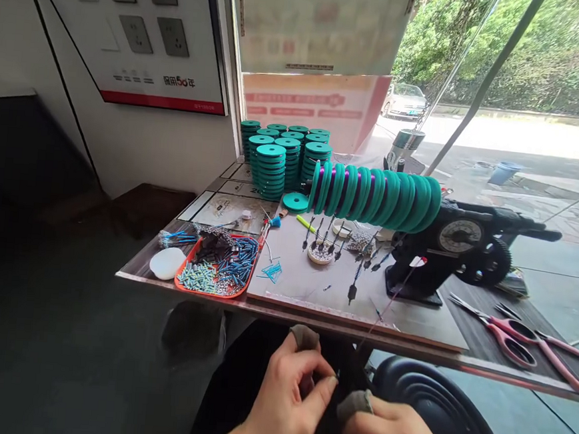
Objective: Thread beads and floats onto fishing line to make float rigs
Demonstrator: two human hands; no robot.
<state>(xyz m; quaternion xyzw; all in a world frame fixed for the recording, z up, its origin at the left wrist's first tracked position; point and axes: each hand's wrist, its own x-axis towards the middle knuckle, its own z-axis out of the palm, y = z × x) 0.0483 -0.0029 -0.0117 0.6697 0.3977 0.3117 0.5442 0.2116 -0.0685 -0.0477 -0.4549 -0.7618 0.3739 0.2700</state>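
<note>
Both hands are low in front of the table edge. My left hand (288,394) pinches a thin line (387,305) between thumb and forefinger; a grey fingertip cover sits on one finger. My right hand (393,432) is close beside it, also with a grey fingertip cover, fingers closed near the same line. The line runs up to a black hand-crank winder (447,256) that carries a row of teal spools (376,197) on its shaft.
Stacks of teal spools (279,156) stand at the table's back. An orange tray (215,268) holds blue and green small parts, with a white oval dish (166,263) beside it. Pink-handled scissors (515,335) lie at the right. A black round stool (435,402) is below.
</note>
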